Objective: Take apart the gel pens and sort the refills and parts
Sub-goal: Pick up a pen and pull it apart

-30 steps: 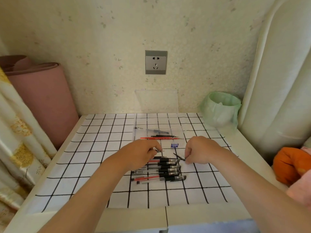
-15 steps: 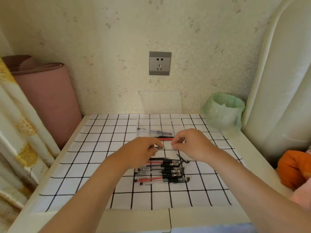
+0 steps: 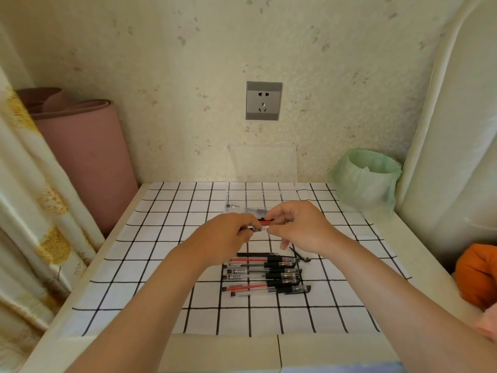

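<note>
Both hands working one gel pen (image 3: 262, 229)
My left hand (image 3: 228, 234) grips its barrel and my right hand (image 3: 302, 227) pinches the tip end, above the checked surface (image 3: 161, 265); the other pens (image 3: 265, 275) lie nearer me.

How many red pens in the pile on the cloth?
2. Far red pen near the far edge of the pile; near red pen second from its near edge. The held pen in the left hand is mostly hidden, colour unclear.
</note>
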Demonstrator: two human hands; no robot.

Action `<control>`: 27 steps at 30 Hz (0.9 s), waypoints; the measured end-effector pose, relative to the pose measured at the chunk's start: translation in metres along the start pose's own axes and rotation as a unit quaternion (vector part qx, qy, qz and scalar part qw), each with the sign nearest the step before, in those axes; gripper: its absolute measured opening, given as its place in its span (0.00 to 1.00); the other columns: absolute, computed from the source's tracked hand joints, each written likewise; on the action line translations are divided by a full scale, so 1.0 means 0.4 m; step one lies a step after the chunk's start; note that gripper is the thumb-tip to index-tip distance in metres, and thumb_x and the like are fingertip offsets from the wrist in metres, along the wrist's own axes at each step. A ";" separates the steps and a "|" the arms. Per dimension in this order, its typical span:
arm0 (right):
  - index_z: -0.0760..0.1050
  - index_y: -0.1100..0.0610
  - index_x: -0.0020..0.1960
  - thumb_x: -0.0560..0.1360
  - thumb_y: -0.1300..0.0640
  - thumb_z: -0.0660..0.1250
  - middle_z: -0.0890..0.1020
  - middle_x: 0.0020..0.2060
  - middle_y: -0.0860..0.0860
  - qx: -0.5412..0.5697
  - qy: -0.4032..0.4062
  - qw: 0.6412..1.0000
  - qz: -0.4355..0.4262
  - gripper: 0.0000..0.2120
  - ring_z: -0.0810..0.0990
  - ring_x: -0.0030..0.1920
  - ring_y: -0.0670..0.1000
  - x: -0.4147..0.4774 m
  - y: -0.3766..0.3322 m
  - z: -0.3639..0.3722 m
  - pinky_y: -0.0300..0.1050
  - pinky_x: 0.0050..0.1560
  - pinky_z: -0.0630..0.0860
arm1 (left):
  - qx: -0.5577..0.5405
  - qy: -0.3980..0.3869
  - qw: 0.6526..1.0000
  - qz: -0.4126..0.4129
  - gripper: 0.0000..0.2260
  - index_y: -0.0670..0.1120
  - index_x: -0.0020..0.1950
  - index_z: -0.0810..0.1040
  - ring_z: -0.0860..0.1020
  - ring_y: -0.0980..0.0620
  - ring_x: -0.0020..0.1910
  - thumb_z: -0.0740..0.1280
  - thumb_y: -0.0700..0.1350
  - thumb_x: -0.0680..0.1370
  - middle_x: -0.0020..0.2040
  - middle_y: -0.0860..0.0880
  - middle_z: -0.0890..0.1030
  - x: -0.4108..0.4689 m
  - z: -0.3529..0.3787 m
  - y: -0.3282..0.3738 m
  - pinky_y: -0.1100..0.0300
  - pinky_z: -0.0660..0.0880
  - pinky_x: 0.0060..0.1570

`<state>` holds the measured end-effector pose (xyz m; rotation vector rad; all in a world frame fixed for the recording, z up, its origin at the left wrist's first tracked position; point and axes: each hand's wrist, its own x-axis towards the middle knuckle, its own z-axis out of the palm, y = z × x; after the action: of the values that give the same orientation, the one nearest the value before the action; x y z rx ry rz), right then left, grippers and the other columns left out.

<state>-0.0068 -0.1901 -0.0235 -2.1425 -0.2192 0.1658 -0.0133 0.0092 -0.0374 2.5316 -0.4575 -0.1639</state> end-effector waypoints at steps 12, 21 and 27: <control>0.83 0.52 0.46 0.73 0.62 0.72 0.85 0.37 0.48 -0.005 0.004 1.000 -0.007 0.06 0.80 0.28 0.46 0.002 0.004 0.004 0.39 0.36 0.79 | -0.011 0.016 1.000 0.001 0.11 0.60 0.60 0.77 0.79 0.55 0.43 0.60 0.48 0.82 0.48 0.56 0.81 -0.001 -0.004 0.001 0.56 0.77 0.49; 0.84 0.51 0.46 0.73 0.60 0.73 0.85 0.38 0.50 0.002 0.009 1.000 -0.016 0.05 0.79 0.28 0.45 0.001 0.004 0.009 0.40 0.35 0.79 | -0.017 0.000 1.000 0.007 0.11 0.59 0.61 0.77 0.76 0.58 0.37 0.60 0.48 0.83 0.47 0.56 0.81 0.001 -0.001 -0.002 0.61 0.75 0.43; 0.83 0.51 0.47 0.73 0.60 0.72 0.85 0.40 0.50 -0.008 0.000 1.000 -0.020 0.05 0.79 0.28 0.44 -0.004 0.007 0.011 0.36 0.31 0.76 | -0.030 0.004 0.999 0.011 0.10 0.59 0.60 0.77 0.74 0.61 0.32 0.60 0.48 0.82 0.46 0.56 0.81 0.003 0.000 -0.005 0.65 0.69 0.36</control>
<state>-0.0090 -0.1883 -0.0282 -2.1529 -0.2636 0.1407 -0.0118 0.0105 -0.0385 2.4669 -0.4695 -0.1565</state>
